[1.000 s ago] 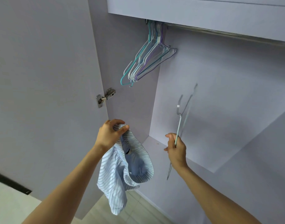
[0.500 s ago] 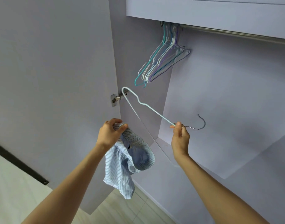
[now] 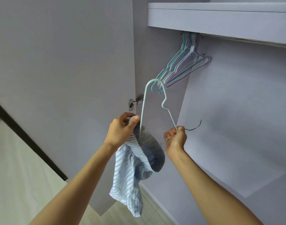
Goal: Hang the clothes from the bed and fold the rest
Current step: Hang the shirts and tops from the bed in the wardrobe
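Striped shirt (image 3: pixel 131 172) pinched in left hand (image 3: pixel 121 129); right hand (image 3: pixel 176 138) grips wire hanger (image 3: pixel 155 101).

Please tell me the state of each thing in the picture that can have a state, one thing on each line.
Wardrobe door: open.
Striped shirt: hanging from the left hand, one hanger end inside it.
Light blue hanger: off the rail, held tilted.
Spare hangers: hanging on the rail, bare.
Left hand: grips the shirt.
Right hand: grips the hanger.
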Available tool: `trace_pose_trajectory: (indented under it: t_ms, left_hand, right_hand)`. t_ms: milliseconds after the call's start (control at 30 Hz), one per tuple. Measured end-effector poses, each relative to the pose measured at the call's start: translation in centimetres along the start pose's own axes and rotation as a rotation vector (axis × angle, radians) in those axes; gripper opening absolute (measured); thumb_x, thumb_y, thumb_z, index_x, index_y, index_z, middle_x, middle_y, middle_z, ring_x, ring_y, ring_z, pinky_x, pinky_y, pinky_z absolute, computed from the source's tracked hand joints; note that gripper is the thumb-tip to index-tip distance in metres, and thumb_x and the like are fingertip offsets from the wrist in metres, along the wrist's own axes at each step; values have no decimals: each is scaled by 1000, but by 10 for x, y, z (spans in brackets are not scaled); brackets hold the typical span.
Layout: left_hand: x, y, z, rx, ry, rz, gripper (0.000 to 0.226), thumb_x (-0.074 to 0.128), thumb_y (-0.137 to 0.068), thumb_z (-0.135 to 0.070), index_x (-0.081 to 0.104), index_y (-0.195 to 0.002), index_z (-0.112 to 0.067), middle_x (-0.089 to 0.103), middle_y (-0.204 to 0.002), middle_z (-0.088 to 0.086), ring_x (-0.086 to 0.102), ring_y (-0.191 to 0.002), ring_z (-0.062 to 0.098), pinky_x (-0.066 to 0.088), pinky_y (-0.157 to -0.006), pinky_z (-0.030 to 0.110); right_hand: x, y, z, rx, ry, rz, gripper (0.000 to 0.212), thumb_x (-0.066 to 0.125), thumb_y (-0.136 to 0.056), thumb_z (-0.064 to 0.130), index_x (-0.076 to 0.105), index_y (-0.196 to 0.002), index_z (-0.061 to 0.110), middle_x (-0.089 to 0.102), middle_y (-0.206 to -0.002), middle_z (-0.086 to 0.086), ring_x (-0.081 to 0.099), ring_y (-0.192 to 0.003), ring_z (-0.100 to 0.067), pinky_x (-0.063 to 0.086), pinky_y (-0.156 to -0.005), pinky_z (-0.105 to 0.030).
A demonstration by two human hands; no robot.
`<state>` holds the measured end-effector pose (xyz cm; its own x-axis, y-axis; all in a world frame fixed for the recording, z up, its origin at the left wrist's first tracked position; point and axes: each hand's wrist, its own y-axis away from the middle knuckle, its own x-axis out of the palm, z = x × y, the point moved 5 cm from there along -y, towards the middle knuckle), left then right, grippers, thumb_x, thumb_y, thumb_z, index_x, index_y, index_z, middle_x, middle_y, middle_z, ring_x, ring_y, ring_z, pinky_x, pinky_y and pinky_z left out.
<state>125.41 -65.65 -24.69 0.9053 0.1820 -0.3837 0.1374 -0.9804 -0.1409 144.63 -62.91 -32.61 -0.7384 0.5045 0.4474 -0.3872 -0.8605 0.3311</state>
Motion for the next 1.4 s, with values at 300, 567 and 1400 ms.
trace_pose_trajectory:
  t_ms: [300,567,1400]
  left_hand:
    - [-62,3,-6,-59,-226,-81,31,67,-81,-4,65,-110,-16,66,-99,7,60,-82,18,47,-77,26]
    - [-52,-2,31,-174,-495,-17,47,47,-81,7,59,-121,-14,57,-125,11,56,-111,27,45,-92,32]
    - [-9,2,26,307,-642,65,29,56,-93,-25,63,-119,-16,66,-113,2,61,-102,25,42,-93,34]
  right_hand:
    - [-4,-15,29,-431,583,-29,23,34,-94,2,52,-82,6,56,-92,-17,54,-93,-32,40,-81,-36]
    - [15,-14,69,-797,909,-50,33,27,-89,9,51,-89,-13,56,-94,-34,52,-93,-44,36,-82,-44]
    - [27,-9,69,-778,1146,283,25,32,-97,6,43,-75,5,50,-76,-18,40,-73,-25,18,-62,-29]
